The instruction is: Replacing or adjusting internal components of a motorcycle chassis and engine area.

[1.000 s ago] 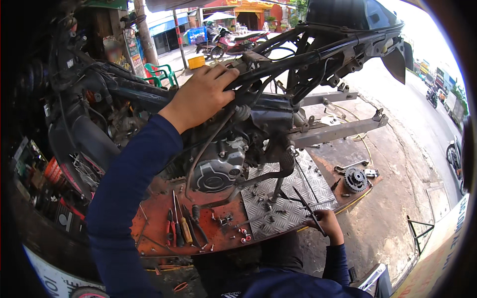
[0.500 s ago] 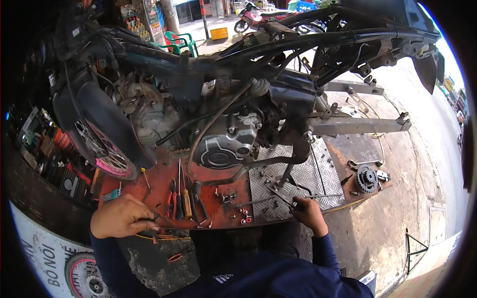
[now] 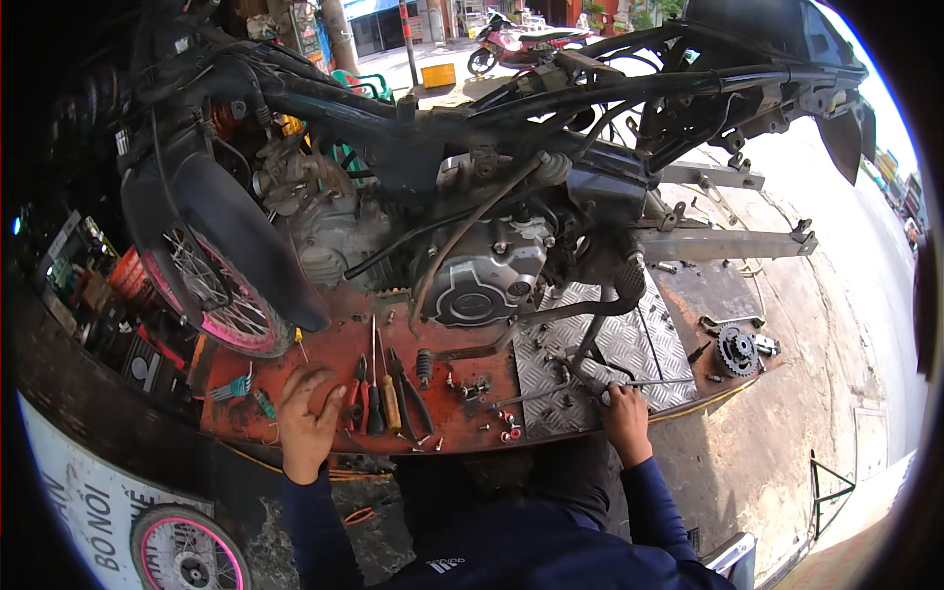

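Observation:
My left hand (image 3: 308,421) is over the left part of the red workbench, fingers bent and apart, with nothing visible in them. Just right of it lie red-handled pliers (image 3: 361,393), a screwdriver with a yellowish handle (image 3: 391,401) and dark-handled pliers (image 3: 411,398). My right hand (image 3: 625,421) is closed at the front edge of a diamond-plate sheet (image 3: 551,413). A dark metal piece shows at its fingertips, too unclear to name. Above both hands stands a stripped motorcycle with its engine (image 3: 482,280) and a bent foot lever (image 3: 551,320).
Several small bolts (image 3: 509,429) lie at the bench's front edge. A sprocket (image 3: 737,350) rests at the right end. The pink-rimmed front wheel (image 3: 236,315) is at the left, near a turquoise brush-like item (image 3: 231,387). A loose wheel (image 3: 187,551) is at lower left.
My left hand has moved right and forward over the bench, and its pinched fingers have spread. My right hand stays closed near the plate's edge. The whole view has shifted slightly.

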`<state>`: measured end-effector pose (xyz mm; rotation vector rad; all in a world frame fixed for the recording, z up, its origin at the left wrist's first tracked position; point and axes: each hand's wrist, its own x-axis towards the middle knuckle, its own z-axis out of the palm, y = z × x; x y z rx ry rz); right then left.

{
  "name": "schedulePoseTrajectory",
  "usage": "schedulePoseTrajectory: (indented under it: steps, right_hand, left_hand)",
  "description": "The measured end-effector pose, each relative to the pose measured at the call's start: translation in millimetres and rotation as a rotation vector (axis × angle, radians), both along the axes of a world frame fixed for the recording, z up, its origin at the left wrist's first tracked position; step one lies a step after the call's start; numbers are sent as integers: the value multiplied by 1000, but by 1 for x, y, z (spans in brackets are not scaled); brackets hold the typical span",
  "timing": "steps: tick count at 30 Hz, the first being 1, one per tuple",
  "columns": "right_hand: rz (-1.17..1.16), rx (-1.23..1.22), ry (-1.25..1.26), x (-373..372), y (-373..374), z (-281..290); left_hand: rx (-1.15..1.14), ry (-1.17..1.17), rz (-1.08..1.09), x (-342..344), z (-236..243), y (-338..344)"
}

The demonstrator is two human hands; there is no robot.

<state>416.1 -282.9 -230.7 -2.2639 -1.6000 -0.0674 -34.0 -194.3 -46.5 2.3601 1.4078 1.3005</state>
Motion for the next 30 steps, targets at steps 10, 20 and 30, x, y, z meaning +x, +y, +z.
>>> schedulePoseTrajectory:
  steps: [10,20,30]
  right_hand:
    - [60,-102,-334,-1,19,-22]
    - [-73,-317,162,-44,-12,81]
    - [-97,-408,528,-68,-111,254]
  left_hand:
    - [99,103,-204,109,123,32]
    - [-323,581,-15,135,175,77]
    - [-650,471,-162,122,239,83]
